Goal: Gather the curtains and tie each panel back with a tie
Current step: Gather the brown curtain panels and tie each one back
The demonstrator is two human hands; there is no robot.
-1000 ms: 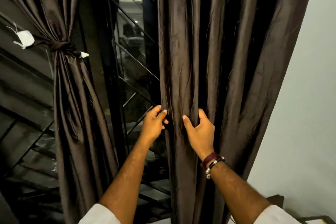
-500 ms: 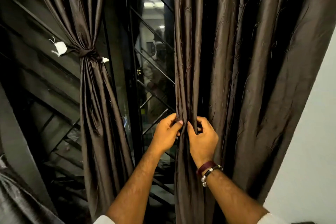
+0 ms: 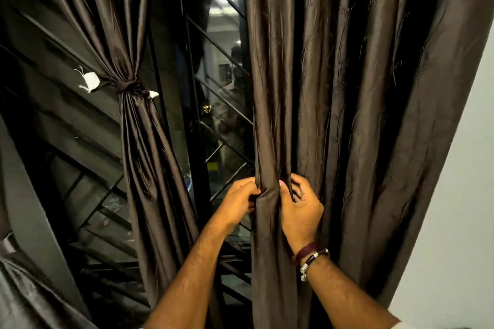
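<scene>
- Since 1.0 s ago the 2 hands have closed in on each other: then they sat apart on separate folds with fingers partly open, now they bunch the same narrow fold between them.
- The left hand (image 3: 239,201) has its fingers curled onto the inner edge of the right curtain panel (image 3: 347,115), pinching the cloth.
- The right hand (image 3: 300,207), just right of the left hand, grips the next fold, thumb in front and fingers tucked behind; bracelets (image 3: 311,255) circle its wrist.
- Done, judging by how things hang: 1 panel. The left curtain panel (image 3: 139,155), well left of the right curtain panel, is drawn into a waist and bound by a knotted tie (image 3: 131,87), with white tags (image 3: 89,81) sticking out beside the knot.
- Left to do: the right curtain panel hangs mostly spread, only its inner edge gathered; the folds toward the white wall (image 3: 454,195) are loose.
- No 2nd tie is visible, so I cannot tell where it is.
- My estimate is roughly halfway: gathering of the 2nd panel is barely begun, and tying is not yet started.
- Between the 2 panels, the dark window grille (image 3: 219,48) shows.
</scene>
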